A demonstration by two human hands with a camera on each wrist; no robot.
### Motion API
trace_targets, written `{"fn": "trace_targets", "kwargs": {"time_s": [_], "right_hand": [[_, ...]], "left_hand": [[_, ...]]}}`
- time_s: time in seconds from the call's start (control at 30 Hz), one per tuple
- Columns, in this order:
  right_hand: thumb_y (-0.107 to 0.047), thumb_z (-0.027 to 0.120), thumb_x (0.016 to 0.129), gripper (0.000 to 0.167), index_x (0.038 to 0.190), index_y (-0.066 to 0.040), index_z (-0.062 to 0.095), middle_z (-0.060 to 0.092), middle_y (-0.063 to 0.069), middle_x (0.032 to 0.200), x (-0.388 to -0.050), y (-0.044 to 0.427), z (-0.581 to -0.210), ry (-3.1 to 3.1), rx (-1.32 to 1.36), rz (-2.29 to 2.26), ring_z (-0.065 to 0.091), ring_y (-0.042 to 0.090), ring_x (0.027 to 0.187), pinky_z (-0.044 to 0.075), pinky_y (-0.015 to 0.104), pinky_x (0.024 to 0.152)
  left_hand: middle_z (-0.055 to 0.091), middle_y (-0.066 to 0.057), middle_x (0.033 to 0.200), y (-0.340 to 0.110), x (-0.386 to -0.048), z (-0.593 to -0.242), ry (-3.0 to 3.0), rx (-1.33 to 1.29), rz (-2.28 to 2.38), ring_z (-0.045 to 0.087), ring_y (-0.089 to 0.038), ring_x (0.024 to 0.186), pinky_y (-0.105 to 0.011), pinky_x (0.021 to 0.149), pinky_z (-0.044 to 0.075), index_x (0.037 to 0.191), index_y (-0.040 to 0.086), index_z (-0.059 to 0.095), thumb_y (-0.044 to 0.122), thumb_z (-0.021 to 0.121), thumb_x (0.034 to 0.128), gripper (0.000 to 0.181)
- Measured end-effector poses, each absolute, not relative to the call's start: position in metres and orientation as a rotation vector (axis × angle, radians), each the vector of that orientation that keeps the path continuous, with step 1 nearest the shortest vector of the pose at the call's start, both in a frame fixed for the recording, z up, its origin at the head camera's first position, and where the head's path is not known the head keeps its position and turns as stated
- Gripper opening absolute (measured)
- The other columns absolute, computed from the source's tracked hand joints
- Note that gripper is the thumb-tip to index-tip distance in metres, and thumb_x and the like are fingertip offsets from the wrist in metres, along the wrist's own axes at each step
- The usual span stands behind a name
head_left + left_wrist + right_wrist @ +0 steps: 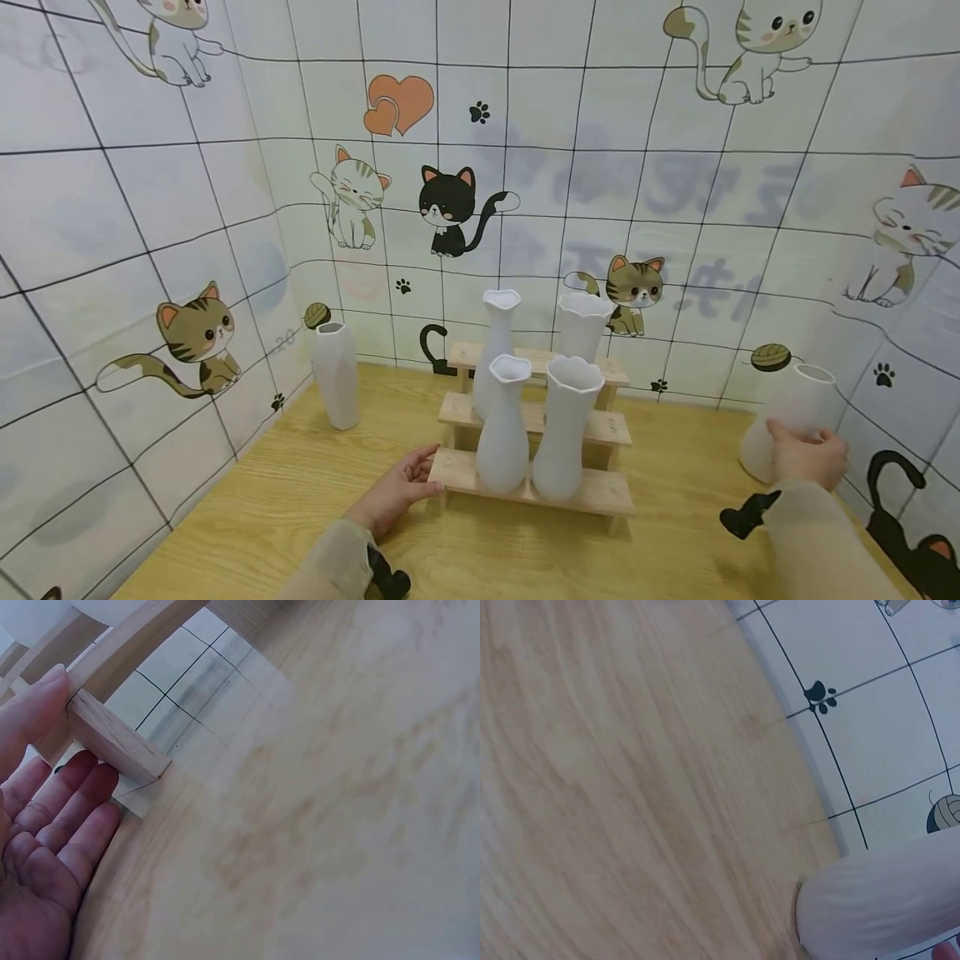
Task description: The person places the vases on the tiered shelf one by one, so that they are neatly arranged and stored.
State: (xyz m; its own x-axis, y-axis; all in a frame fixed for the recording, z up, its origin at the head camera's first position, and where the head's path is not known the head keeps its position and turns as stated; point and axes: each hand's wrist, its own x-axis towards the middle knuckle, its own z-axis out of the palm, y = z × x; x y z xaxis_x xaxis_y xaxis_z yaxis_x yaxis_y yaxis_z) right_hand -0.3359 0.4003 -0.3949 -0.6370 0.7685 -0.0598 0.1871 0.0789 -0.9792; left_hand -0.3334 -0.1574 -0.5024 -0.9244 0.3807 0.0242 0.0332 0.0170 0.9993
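Observation:
At the right, my right hand (810, 458) grips a white vase (806, 398) with a round opening, thumb on its left side. The right wrist view shows the vase's lower body (877, 907) and base by the wall, with a fingertip at the corner. My left hand (393, 492) holds the left end of a wooden three-step stand (457, 467). Its thumb (41, 701) lies on the front step's edge and its fingers reach past the leg (120, 739). White ruffled-rim vases stand on it: a narrow-necked one (504, 442) and a wider one (562, 442) in front, two behind.
Another white vase (337, 379), with an angular body, stands by the left wall. The wood-grain table (285, 500) is bounded by white tiled walls (540, 108) printed with cartoon cats, at the left, back and right.

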Motion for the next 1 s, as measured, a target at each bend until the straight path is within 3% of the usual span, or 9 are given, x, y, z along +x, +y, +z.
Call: {"fn": "trace_targets", "kwargs": {"time_s": [0.27, 0.63, 0.83, 1.0], "right_hand": [[-0.051, 0.069, 0.081, 0.105, 0.155, -0.01, 0.007, 0.007, 0.015, 0.159, -0.349, 0.416, -0.395, -1.905, -0.945, 1.669, 0.01, 0.036, 0.144, 0.016, 0.055, 0.112], [-0.05, 0.072, 0.079, 0.108, 0.154, -0.007, 0.008, 0.015, 0.017, 0.158, -0.368, 0.427, -0.391, -1.985, -0.913, 1.625, 0.021, 0.038, 0.141, 0.022, 0.054, 0.111], [-0.04, 0.072, 0.081, 0.104, 0.154, -0.006, 0.006, 0.012, 0.019, 0.158, -0.366, 0.424, -0.395, -2.002, -0.927, 1.614, 0.017, 0.039, 0.142, 0.021, 0.054, 0.111], [-0.044, 0.07, 0.082, 0.105, 0.152, -0.001, 0.006, 0.013, 0.023, 0.156, -0.366, 0.426, -0.399, -2.055, -0.958, 1.576, 0.019, 0.042, 0.141, 0.023, 0.057, 0.109]], "left_hand": [[0.049, -0.014, 0.134, -0.157, -0.335, -0.501, 2.027, 0.391, 1.97, 0.05, -0.025, 0.12, -0.043, 0.103, 0.037, 0.152, 0.006, 0.024, 0.023, 0.073, 0.087, 0.083], [0.052, -0.012, 0.132, -0.158, -0.332, -0.503, 2.023, 0.393, 1.986, 0.05, -0.025, 0.12, -0.04, 0.101, 0.039, 0.151, 0.005, 0.024, 0.022, 0.074, 0.0865, 0.083], [0.052, -0.012, 0.132, -0.157, -0.331, -0.503, 2.017, 0.397, 1.996, 0.051, -0.025, 0.119, -0.038, 0.099, 0.041, 0.151, 0.004, 0.024, 0.021, 0.073, 0.087, 0.082], [0.052, -0.012, 0.133, -0.158, -0.333, -0.5, 2.018, 0.401, 2.0, 0.051, -0.025, 0.12, -0.038, 0.1, 0.041, 0.151, 0.004, 0.023, 0.02, 0.073, 0.0871, 0.083]]}}
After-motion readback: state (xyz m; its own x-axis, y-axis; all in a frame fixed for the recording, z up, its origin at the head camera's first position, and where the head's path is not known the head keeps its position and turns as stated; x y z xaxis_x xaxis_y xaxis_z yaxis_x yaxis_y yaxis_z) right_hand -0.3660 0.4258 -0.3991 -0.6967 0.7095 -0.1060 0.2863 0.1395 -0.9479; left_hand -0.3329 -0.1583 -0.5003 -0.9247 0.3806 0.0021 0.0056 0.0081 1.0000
